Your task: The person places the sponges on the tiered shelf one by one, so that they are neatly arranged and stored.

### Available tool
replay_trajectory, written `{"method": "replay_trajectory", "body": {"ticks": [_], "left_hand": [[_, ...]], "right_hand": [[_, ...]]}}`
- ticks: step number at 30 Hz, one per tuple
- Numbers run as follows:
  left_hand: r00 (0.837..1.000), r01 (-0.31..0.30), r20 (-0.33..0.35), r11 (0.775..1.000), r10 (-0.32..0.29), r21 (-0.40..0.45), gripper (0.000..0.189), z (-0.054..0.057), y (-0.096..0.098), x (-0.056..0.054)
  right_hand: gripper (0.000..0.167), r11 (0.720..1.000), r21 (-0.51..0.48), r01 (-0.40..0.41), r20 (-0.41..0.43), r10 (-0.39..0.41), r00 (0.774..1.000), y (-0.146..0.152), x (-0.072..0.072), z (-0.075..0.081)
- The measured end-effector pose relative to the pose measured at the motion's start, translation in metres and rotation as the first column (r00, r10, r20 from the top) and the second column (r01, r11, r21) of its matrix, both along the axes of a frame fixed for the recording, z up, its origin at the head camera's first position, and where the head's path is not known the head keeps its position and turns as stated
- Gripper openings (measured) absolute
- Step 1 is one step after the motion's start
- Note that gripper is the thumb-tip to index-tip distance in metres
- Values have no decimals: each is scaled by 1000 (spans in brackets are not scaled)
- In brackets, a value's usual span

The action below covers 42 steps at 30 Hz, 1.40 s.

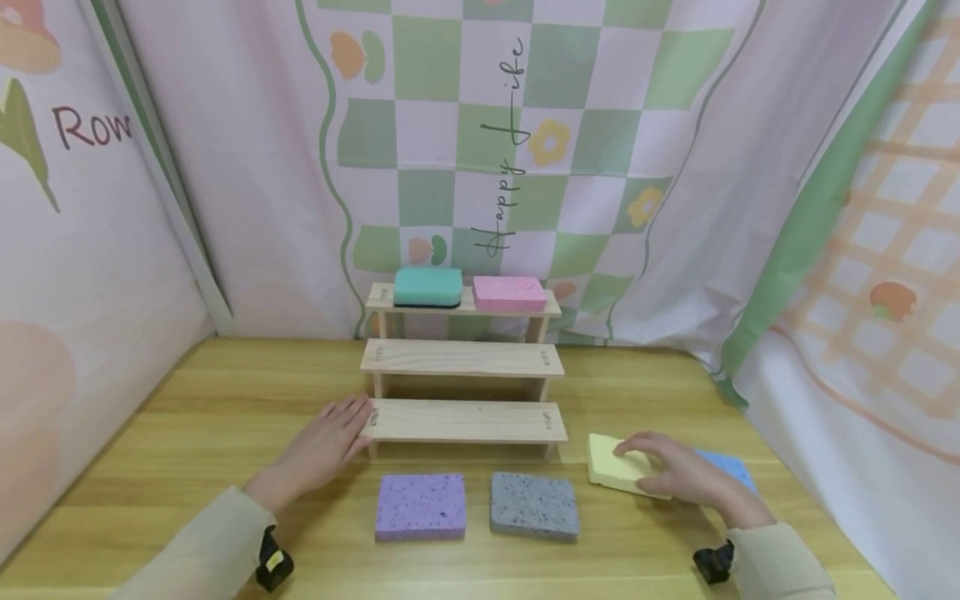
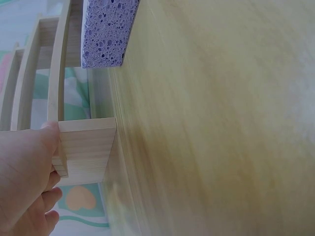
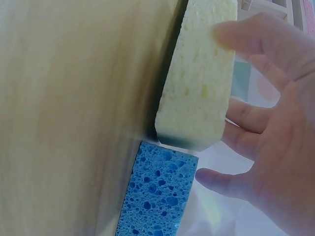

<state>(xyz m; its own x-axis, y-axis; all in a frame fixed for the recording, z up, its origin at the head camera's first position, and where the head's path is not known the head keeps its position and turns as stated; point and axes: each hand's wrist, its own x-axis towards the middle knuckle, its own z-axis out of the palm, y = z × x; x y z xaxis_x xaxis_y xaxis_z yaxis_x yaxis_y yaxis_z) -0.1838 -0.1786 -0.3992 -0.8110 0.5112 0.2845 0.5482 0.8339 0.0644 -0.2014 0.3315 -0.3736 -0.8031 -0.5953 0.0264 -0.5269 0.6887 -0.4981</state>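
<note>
Pinching the yellow sponge between thumb and fingers of the right hand — holding it to the right of the gray sponge, just beside the blue sponge. Gripping the wooden rack with the left hand at the left end of its lowest step — behind the purple sponge, well below the teal sponge and the pink sponge.

The wooden three-step shelf is pale and stands upright at six o'clock in the head view, its steps rising toward twelve. The light yellow sponge, a rectangular block with small pores, is at four o'clock from the shelf, apart from it.
</note>
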Motion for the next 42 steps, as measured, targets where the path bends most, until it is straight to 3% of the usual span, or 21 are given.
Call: {"method": "replay_trajectory", "body": {"ticks": [8, 16, 25, 36, 42], "left_hand": [[1000, 0, 5, 1000, 0, 3, 50, 1, 1, 0], [1000, 0, 19, 1000, 0, 3, 50, 2, 1, 1], [1000, 7, 9, 1000, -7, -7, 50, 0, 0, -1], [1000, 4, 11, 1000, -4, -13, 50, 1, 0, 0], [1000, 2, 18, 1000, -2, -18, 50, 1, 0, 0]], "right_hand": [[41, 999, -25, 27, -8, -27, 1000, -1, -1, 4], [41, 1000, -25, 17, -148, -20, 989, -3, -2, 18], [43, 999, -37, -32, -284, 20, 959, -8, -8, 31], [41, 998, -50, -42, -360, 21, 933, -28, -13, 52], [40, 998, -56, -32, -325, 12, 946, -43, -12, 63]]}}
